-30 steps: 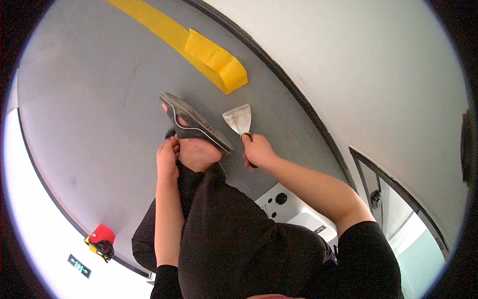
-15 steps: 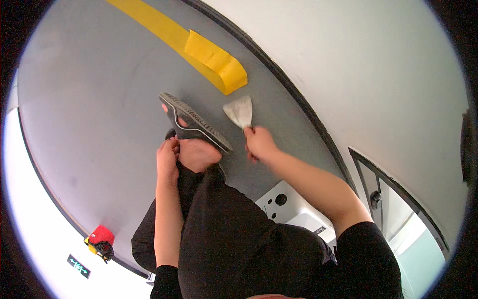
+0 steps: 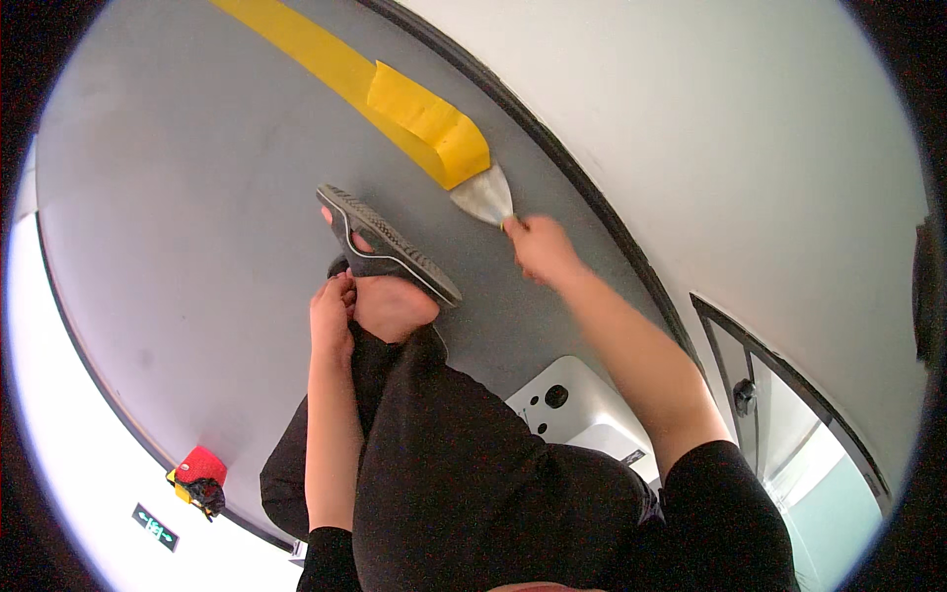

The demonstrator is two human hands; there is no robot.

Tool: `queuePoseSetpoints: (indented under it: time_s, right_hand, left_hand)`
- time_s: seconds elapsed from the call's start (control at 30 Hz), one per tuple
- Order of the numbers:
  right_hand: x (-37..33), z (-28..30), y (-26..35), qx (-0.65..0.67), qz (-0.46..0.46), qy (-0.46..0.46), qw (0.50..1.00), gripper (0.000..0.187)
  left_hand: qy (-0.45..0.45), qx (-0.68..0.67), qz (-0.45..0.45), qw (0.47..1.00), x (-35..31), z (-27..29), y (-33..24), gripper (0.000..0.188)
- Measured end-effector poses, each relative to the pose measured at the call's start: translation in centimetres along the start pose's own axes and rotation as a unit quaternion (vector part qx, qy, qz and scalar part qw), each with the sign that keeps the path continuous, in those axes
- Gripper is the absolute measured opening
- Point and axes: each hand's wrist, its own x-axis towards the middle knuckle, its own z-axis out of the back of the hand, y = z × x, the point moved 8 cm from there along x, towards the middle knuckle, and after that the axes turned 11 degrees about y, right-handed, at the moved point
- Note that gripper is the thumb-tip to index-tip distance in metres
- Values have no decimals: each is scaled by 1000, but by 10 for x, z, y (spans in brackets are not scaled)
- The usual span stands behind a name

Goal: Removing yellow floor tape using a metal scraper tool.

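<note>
My right hand (image 3: 538, 249) grips the handle of a metal scraper (image 3: 484, 197). Its wide blade touches the loose end of a yellow floor tape strip (image 3: 429, 123), which is partly lifted and folded off the grey floor (image 3: 178, 197). My left hand (image 3: 331, 318) rests on my bare foot (image 3: 390, 304), fingers curled around the ankle. That foot wears a dark sandal (image 3: 387, 242) and is crossed over my knee in black trousers.
A white wall (image 3: 710, 148) with a black baseboard runs along the right. A white box with round holes (image 3: 572, 405) sits by my leg. A red and yellow object (image 3: 197, 474) lies at the lower left. A glass door (image 3: 789, 434) is at right.
My right hand has reached forward with the scraper, moving its blade from beside the sandal up to the lifted end of the yellow tape. The left hand has stayed on the foot.
</note>
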Motion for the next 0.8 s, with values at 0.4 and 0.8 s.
queuePoseSetpoints:
  time_s: [0.4,0.8]
  right_hand:
    - [-6,55,43,-293,61,-66,952,50]
    - [-2,51,59,-310,62,-88,945,44]
  left_hand:
    - [-12,33,7,999,1,-5,0,25]
    - [-22,38,1,999,-2,-8,-8,25]
